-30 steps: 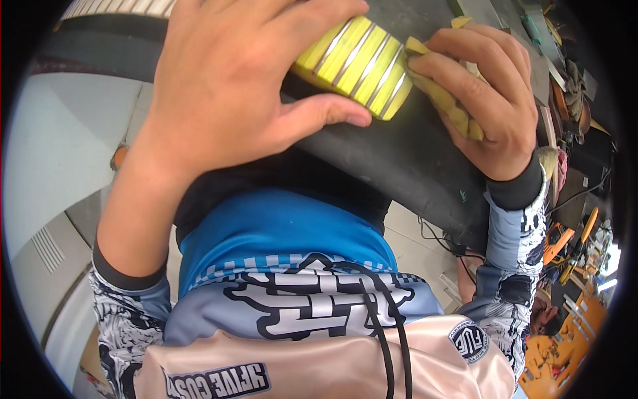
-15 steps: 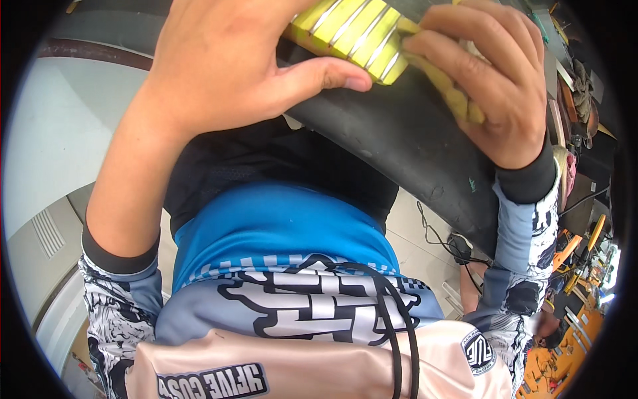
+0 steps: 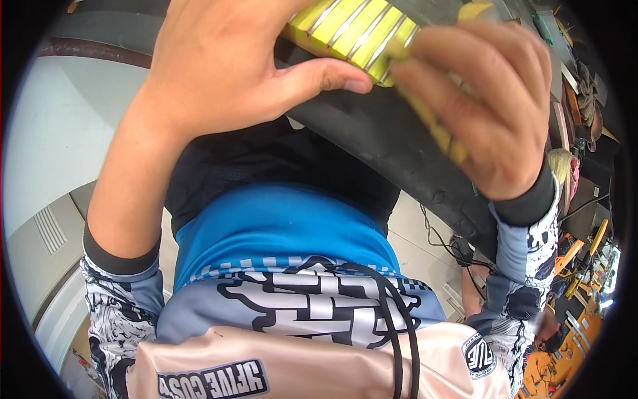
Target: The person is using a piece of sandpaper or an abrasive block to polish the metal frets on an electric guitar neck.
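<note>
At the top of the view my left hand (image 3: 219, 73) is closed on a bright yellow ribbed block (image 3: 359, 33) with silvery lines across it. Its thumb lies along the block's near side; the other fingers are hidden beyond the upper edge. Against the block's right end, my right hand (image 3: 485, 100) is bent and blurred by motion. It grips a crumpled yellow piece (image 3: 432, 123), perhaps cloth, which shows below its fingers and above the knuckles.
A dark, worn padded surface (image 3: 412, 139) runs under both hands. To the left stands a white panel (image 3: 53, 133). On the right are a cable (image 3: 438, 233), a cluttered orange bench (image 3: 565, 359) with tools, and part of another person (image 3: 470, 292).
My right hand has swung slightly down with the yellow piece, its fingertips moving left along the block's end. The left hand and the block have stayed almost still.
</note>
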`<action>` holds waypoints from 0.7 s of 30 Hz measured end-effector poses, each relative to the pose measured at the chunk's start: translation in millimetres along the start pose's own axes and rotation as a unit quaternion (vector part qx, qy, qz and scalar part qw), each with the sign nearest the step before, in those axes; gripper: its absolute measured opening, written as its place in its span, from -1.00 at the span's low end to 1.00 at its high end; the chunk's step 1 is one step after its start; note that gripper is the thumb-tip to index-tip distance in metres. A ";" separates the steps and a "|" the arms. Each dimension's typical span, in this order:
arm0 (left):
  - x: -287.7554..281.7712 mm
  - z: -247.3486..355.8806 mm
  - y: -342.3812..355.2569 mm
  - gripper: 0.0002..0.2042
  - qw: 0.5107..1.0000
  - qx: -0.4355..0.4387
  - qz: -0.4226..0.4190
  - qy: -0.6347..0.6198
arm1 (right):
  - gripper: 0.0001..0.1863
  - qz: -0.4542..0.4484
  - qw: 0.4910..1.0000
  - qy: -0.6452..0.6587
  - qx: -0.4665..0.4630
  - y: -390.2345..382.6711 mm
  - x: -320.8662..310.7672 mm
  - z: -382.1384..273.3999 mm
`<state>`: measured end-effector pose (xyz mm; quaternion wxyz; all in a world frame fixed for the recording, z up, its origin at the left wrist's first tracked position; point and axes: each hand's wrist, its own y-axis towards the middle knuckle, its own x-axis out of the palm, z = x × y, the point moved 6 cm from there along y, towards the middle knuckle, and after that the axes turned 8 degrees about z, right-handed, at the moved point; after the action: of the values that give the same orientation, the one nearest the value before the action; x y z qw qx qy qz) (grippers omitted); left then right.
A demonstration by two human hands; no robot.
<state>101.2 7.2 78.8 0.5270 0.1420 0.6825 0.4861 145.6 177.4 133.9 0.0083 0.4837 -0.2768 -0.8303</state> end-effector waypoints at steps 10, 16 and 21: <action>9.0 -2.6 -1.0 -0.23 0.991 0.000 -0.095 0.092 | -0.72 0.056 0.996 0.045 -0.062 -14.8 11.8 15.7; 7.0 3.8 5.1 -0.23 0.998 -0.013 -0.057 0.015 | -0.68 0.050 0.993 0.110 0.016 -18.6 11.2 1.9; 12.0 5.6 4.5 -0.23 0.999 0.045 -0.003 0.022 | -0.67 0.040 0.997 0.070 0.003 -25.2 9.0 13.0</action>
<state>99.7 20.8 75.6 0.5065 0.1527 0.7155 0.4562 136.7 202.1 119.9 0.0594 0.5295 -0.2972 -0.7923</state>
